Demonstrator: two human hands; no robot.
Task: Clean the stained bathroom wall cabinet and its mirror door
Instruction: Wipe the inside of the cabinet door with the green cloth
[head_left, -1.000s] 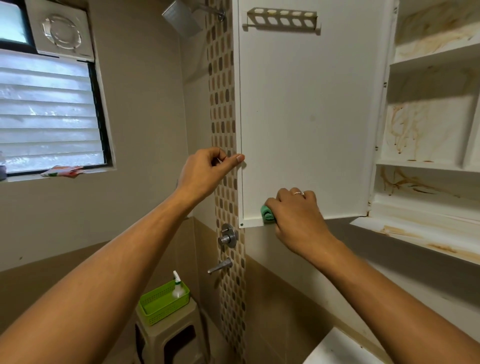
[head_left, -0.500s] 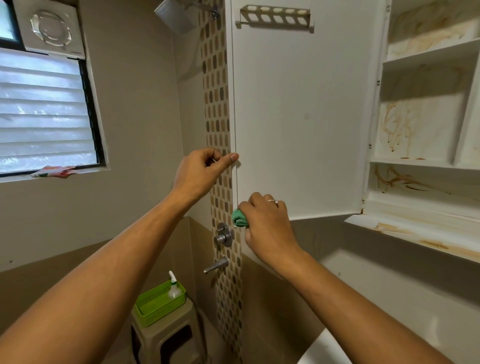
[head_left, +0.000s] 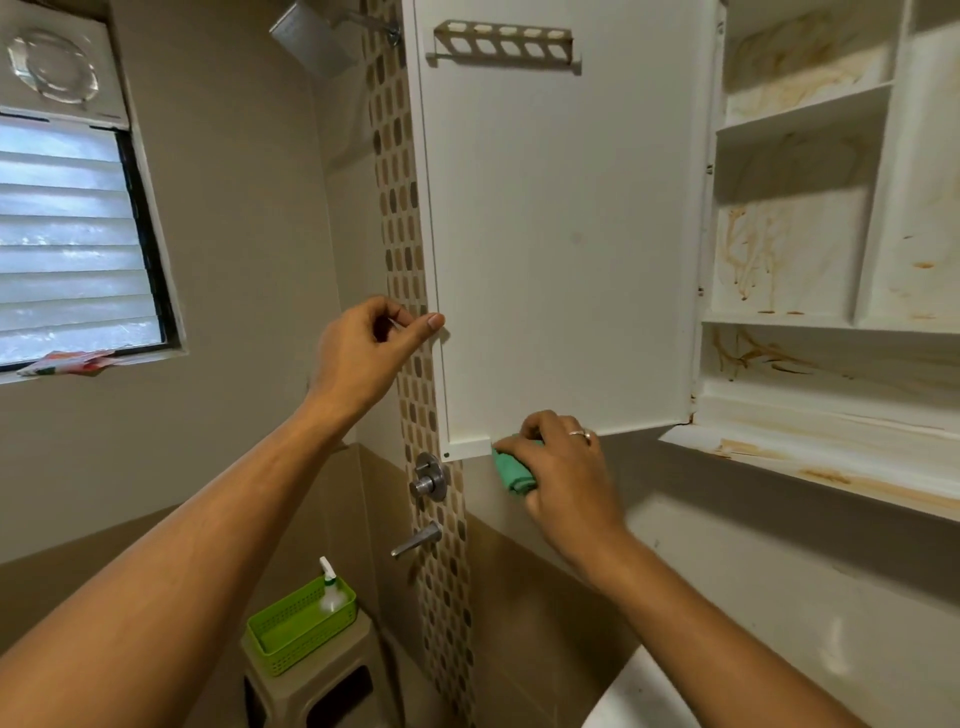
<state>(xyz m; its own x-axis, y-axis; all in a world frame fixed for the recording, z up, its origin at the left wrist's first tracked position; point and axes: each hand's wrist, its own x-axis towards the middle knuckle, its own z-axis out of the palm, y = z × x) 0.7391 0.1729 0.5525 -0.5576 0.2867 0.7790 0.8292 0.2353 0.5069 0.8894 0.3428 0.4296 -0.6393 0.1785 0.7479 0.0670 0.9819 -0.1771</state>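
Observation:
The white wall cabinet (head_left: 810, 415) hangs open at the right, its shelves and back panel streaked with brown stains. Its door (head_left: 561, 234) is swung out to the left, showing the plain white inner face; the mirror side is hidden. My left hand (head_left: 369, 358) pinches the door's outer edge at mid height, thumb on the inner face. My right hand (head_left: 561, 467) grips a folded green cloth (head_left: 511, 470) and presses it against the door's bottom edge, near the lower left corner.
A slotted holder (head_left: 501, 41) is fixed near the door's top. Below are a shower valve (head_left: 430, 475) and lever tap (head_left: 415, 538) on the mosaic tile strip. A green basket (head_left: 291, 631) with a spray bottle (head_left: 331, 592) sits on a stool. A louvred window (head_left: 72, 249) is at left.
My right hand with the cloth slid left along the door's bottom edge to the corner, then back a little to the right. My left hand kept its hold on the door edge.

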